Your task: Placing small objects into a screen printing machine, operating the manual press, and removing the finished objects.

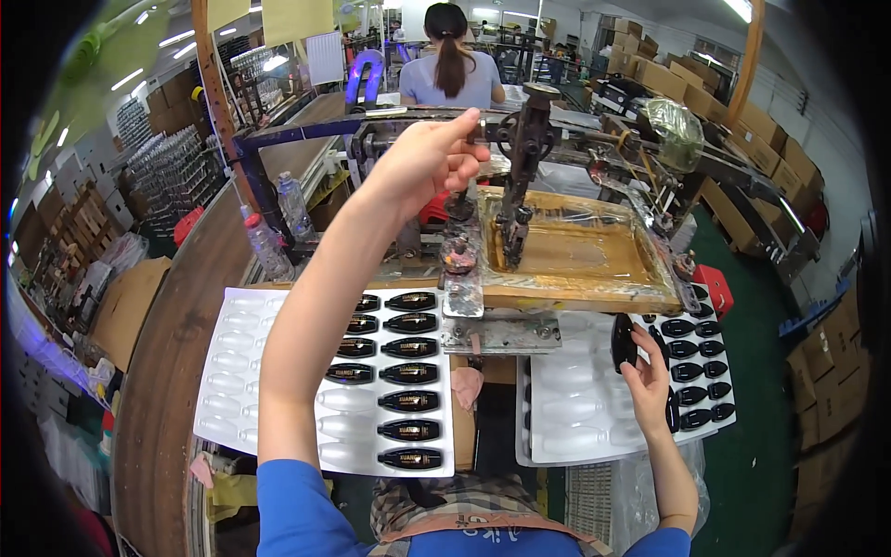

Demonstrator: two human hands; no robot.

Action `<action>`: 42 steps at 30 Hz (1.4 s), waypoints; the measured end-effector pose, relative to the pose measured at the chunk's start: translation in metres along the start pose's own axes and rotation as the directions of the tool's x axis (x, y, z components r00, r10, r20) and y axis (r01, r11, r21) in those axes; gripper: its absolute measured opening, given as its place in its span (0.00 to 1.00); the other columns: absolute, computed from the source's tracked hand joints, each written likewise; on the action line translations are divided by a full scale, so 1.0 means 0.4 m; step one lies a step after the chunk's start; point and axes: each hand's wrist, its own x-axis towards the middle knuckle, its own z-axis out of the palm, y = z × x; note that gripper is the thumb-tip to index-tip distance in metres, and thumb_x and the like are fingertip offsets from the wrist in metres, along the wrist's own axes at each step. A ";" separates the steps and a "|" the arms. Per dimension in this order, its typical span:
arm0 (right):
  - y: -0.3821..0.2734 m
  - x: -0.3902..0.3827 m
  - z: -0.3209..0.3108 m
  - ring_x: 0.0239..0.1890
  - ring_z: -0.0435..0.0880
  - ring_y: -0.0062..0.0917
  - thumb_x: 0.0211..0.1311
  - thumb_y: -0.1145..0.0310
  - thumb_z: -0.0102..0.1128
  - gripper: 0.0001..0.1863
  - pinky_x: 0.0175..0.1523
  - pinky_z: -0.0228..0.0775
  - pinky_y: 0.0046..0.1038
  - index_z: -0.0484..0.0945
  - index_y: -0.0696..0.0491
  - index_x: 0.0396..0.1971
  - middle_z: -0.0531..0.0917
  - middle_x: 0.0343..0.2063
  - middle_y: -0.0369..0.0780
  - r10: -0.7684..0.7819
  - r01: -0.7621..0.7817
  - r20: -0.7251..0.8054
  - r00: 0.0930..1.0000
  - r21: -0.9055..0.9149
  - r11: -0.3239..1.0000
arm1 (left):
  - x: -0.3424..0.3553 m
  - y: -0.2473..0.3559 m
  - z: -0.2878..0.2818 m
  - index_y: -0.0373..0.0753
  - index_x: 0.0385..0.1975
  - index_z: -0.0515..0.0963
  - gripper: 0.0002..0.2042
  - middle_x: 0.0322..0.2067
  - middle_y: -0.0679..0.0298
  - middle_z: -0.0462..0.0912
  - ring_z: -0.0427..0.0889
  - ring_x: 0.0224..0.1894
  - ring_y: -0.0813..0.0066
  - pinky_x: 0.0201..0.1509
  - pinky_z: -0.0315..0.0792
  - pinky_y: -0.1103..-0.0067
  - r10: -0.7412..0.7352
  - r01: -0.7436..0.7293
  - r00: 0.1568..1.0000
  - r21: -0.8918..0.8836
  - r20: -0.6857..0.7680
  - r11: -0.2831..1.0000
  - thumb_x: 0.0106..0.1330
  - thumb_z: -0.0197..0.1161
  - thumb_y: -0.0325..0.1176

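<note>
My left hand (432,165) is raised to the screen-printing press (529,130), its fingers curled around a small dark handle (479,132) beside the upright squeegee arm. My right hand (648,382) pinches a glossy black oval bottle (624,343) between thumb and fingers, above the right white tray (568,408). That tray's right side bears several plain black bottles (685,371). Under my left forearm lies the left white tray (348,436), with black bottles (410,401) printed in gold and pale vacant hollows. Between the trays and above them sits the wooden-framed printing screen (575,255), stained amber.
A metal bracket (506,334) projects below the screen. Clear plastic bottles (267,243) stand at the left on a curved wooden bench (153,371). A red box (713,290) is beyond the right tray. Another person (450,74) sits ahead, facing away; cardboard boxes (756,139) are stacked at right.
</note>
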 end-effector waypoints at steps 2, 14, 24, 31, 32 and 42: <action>0.009 -0.014 -0.024 0.55 0.65 0.27 0.51 0.79 0.52 0.23 0.54 0.63 0.25 0.64 0.60 0.50 0.59 0.57 0.47 0.002 -0.002 -0.016 1.000 -0.014 1.000 | 0.006 0.000 0.002 0.36 0.29 0.67 0.11 0.25 0.63 0.71 0.67 0.19 0.84 0.16 0.59 0.89 -0.101 0.096 0.995 -0.200 -0.012 0.975 0.62 0.54 0.38; -0.023 0.064 0.016 0.42 0.74 0.19 0.49 0.75 0.59 0.24 0.38 0.66 0.16 0.66 0.56 0.49 0.65 0.55 0.41 -0.120 0.128 0.046 0.992 -0.317 0.940 | 0.019 0.085 0.051 0.30 0.30 0.61 0.08 0.25 0.56 0.67 0.60 0.16 0.87 0.12 0.55 0.95 -0.340 0.246 0.914 -0.366 -0.220 0.898 0.59 0.53 0.25; -0.017 0.217 0.223 0.30 0.76 0.24 0.48 0.63 0.64 0.21 0.34 0.69 0.23 0.73 0.58 0.41 0.79 0.33 0.41 -0.200 0.249 0.289 0.936 -0.144 0.958 | 0.027 0.064 0.033 0.33 0.30 0.61 0.07 0.24 0.61 0.67 0.65 0.18 0.83 0.15 0.60 0.90 -0.340 0.283 0.935 -0.373 -0.097 0.884 0.61 0.50 0.29; -0.019 0.217 0.307 0.31 0.76 0.30 0.51 0.55 0.59 0.26 0.38 0.68 0.27 0.70 0.59 0.45 0.78 0.32 0.45 -0.011 0.223 0.502 0.865 -0.363 0.905 | -0.083 0.052 0.070 0.29 0.40 0.64 0.16 0.32 0.59 0.73 0.72 0.25 0.81 0.22 0.66 0.89 -0.158 0.117 0.976 -0.251 -0.151 0.961 0.61 0.54 0.36; -0.032 0.216 0.304 0.34 0.76 0.32 0.51 0.56 0.59 0.26 0.41 0.68 0.28 0.69 0.58 0.46 0.77 0.34 0.46 0.002 0.228 0.542 0.841 -0.358 0.905 | -0.136 0.062 0.087 0.29 0.42 0.63 0.17 0.34 0.58 0.73 0.72 0.24 0.80 0.22 0.66 0.89 -0.114 0.084 0.984 -0.205 -0.139 0.975 0.61 0.54 0.37; 0.308 0.268 -0.012 0.53 0.65 0.41 0.50 0.67 0.54 0.20 0.56 0.55 0.35 0.69 0.57 0.44 0.72 0.45 0.49 -0.030 0.316 0.330 0.944 -0.869 0.382 | -0.525 -0.178 -0.007 0.34 0.45 0.72 0.12 0.29 0.64 0.78 0.77 0.28 0.80 0.36 0.70 0.83 -0.160 -0.004 0.868 0.329 0.470 0.944 0.62 0.51 0.28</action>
